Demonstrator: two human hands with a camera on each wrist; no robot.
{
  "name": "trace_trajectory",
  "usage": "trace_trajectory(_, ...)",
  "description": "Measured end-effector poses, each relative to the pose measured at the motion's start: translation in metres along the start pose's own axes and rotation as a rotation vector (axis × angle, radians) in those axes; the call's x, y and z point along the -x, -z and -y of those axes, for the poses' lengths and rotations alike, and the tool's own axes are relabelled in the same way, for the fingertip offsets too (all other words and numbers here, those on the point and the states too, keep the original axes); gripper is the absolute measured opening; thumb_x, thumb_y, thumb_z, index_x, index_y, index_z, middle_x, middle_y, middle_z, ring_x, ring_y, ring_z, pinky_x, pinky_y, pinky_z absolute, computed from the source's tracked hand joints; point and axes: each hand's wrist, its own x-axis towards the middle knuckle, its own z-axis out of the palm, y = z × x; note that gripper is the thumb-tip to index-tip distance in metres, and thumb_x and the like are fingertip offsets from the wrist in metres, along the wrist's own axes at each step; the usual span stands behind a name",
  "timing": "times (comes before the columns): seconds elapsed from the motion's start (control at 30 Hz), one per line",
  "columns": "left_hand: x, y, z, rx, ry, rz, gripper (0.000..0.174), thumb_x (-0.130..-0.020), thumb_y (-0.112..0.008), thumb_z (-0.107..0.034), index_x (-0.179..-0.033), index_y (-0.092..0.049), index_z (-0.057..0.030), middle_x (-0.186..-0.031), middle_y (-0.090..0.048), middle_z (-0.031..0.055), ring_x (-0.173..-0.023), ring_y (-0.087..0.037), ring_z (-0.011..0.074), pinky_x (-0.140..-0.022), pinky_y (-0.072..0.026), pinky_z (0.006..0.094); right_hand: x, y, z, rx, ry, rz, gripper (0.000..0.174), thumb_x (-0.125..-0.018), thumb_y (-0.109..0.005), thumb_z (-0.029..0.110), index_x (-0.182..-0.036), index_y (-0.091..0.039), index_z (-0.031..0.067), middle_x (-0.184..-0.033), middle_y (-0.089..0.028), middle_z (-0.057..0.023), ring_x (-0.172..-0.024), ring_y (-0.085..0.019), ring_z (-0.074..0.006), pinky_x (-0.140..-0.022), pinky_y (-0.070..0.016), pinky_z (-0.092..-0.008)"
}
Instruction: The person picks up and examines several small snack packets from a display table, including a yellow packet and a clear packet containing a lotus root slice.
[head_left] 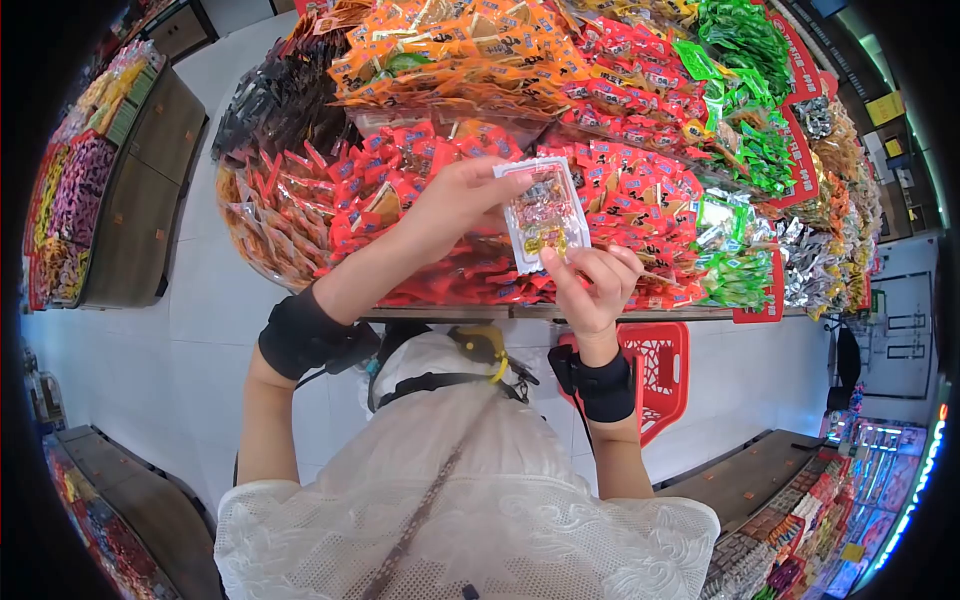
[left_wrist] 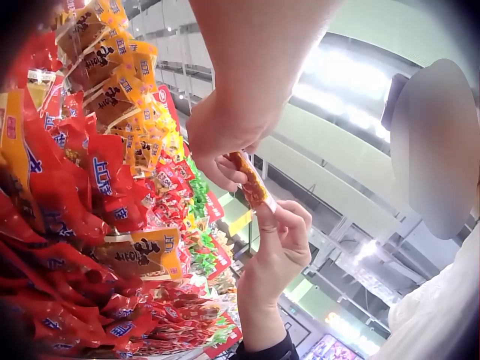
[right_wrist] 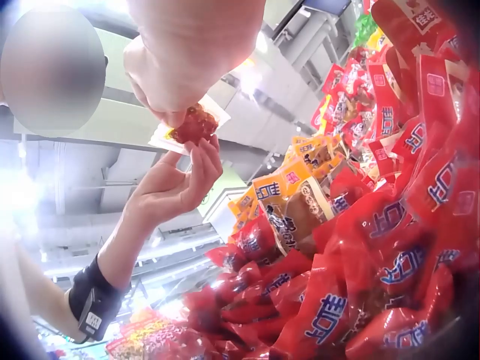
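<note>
At the far left of the head view stands a wooden cabinet heaped with coloured packets, on a pale tiled floor. Nearer the middle, dark packets lie piled beside orange packets, with red packets on the side closer to the person.

The left hand reaches in over the red pile, a black wristband behind it. It pinches the upper part of a small clear-fronted packet with a pale border: the thumb lies on the front and the other fingers are bent behind, partly hidden, so how closely all of them press together cannot be told. The packet is up in the air above the red packets, between the two hands and slightly tilted, its contents reddish and yellow.

To its right, the right hand pinches the lower edge, thumb on the front, the remaining fingers bent and lying near one another. A second black band circles that forearm, and a red plastic basket is beyond it, below the display's edge. Farther right lie green packets, then silver packets
</note>
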Motion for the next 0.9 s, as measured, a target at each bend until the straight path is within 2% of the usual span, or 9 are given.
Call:
trace_trajectory(0.2,-0.004,0.008,0.004,-0.065,-0.017,0.071,0.024,-0.082,-0.059,-0.021,-0.099,-0.057,-0.0036,-0.085,-0.06,0.0022,-0.078,-0.058,0.0098,-0.065,-0.0471,0.0251,-0.009,0.008,0.0,-0.197,-0.029,0.097,0.033,-0.056,-0.071,0.005,-0.084,-0.067,0.0212,-0.082,-0.051,0.0039,-0.082,-0.047,-0.0121,-0.079,-0.0389,-0.0317)
trace_trajectory(0.23,-0.005,0.009,0.006,-0.067,-0.014,0.09,0.024,-0.082,-0.059,-0.02,-0.099,-0.057,-0.0041,-0.084,-0.06,0.002,-0.078,-0.058,0.0099,-0.065,-0.0472,0.0252,-0.011,0.008,-0.003,-0.207,-0.073,0.045,0.03,-0.058,-0.068,0.001,-0.082,-0.068,0.0189,-0.086,-0.051,-0.0002,-0.081,-0.048,-0.0142,-0.078,-0.0396,-0.0331)
trace_trajectory(0.33,-0.005,0.011,0.005,-0.069,0.075,0.108,0.022,-0.081,-0.06,-0.015,-0.099,-0.056,-0.0037,-0.088,-0.06,0.0026,-0.08,-0.058,0.0097,-0.069,-0.0494,0.0264,-0.01,-0.001,-0.021,-0.284,-0.35,-0.109,0.021,-0.064,-0.066,-0.001,-0.081,-0.064,0.0112,-0.089,-0.049,-0.0041,-0.086,-0.049,-0.0164,-0.079,-0.0408,-0.0314)
trace_trajectory(0.43,0.0,0.001,0.0,0.002,0.136,0.147,0.022,-0.078,-0.062,-0.01,-0.098,-0.054,-0.0036,-0.09,-0.06,0.0028,-0.081,-0.059,0.0106,-0.071,-0.0514,0.0278,-0.01,-0.011,-0.032,-0.615,-0.637,-0.194,0.021,-0.067,-0.06,-0.007,-0.08,-0.065,0.0085,-0.101,-0.047,-0.0081,-0.083,-0.05,-0.015,-0.078,-0.0414,-0.0291)
trace_trajectory(0.53,0.001,-0.007,0.005,0.046,0.167,0.15,0.023,-0.076,-0.064,-0.007,-0.093,-0.05,-0.005,-0.089,-0.059,0.0033,-0.081,-0.06,0.0123,-0.071,-0.0522,0.0286,-0.023,-0.014,-0.035,-0.759,-0.791,-0.13,0.021,-0.07,-0.058,-0.006,-0.086,-0.063,0.0063,-0.103,-0.048,-0.0087,-0.09,-0.051,-0.015,-0.08,-0.042,-0.0267)
trace_trajectory(0.57,0.001,-0.008,0.009,0.04,0.16,0.13,0.023,-0.075,-0.064,-0.007,-0.094,-0.05,-0.0048,-0.089,-0.058,0.0042,-0.081,-0.059,0.0127,-0.072,-0.0516,0.0281,-0.019,-0.02,-0.038,-0.87,-0.779,-0.147,0.024,-0.074,-0.055,-0.005,-0.097,-0.058,0.0015,-0.105,-0.051,-0.0106,-0.095,-0.052,-0.0164,-0.082,-0.0427,-0.0277)
trace_trajectory(0.67,0.001,-0.009,0.016,0.052,0.077,0.061,0.021,-0.076,-0.064,-0.007,-0.091,-0.049,-0.0061,-0.089,-0.057,0.0026,-0.082,-0.059,0.0119,-0.073,-0.0514,0.0276,-0.023,-0.021,-0.027,-1.25,-1.183,-0.281,0.024,-0.08,-0.05,-0.003,-0.104,-0.051,-0.0031,-0.101,-0.054,-0.0111,-0.095,-0.053,-0.0156,-0.081,-0.0441,-0.0286)
trace_trajectory(0.8,0.001,-0.007,0.021,0.062,-0.004,-0.004,0.019,-0.077,-0.063,-0.006,-0.089,-0.048,-0.0074,-0.09,-0.056,0.0007,-0.083,-0.058,0.0104,-0.074,-0.0509,0.0266,-0.022,-0.018,-0.024,-1.484,-1.293,-0.241,0.021,-0.087,-0.045,0.007,-0.103,-0.049,-0.0053,-0.096,-0.057,-0.0102,-0.088,-0.057,-0.0149,-0.078,-0.0462,-0.0289)
trace_trajectory(0.9,0.002,-0.005,0.026,0.034,-0.023,-0.034,0.019,-0.078,-0.062,-0.006,-0.089,-0.048,-0.0081,-0.089,-0.056,0.0005,-0.083,-0.057,0.0099,-0.074,-0.0508,0.0266,-0.025,-0.019,-0.02,-1.432,-1.262,-0.18,0.022,-0.088,-0.046,0.01,-0.102,-0.05,-0.0058,-0.096,-0.058,-0.0097,-0.085,-0.057,-0.0138,-0.077,-0.0462,-0.0274)
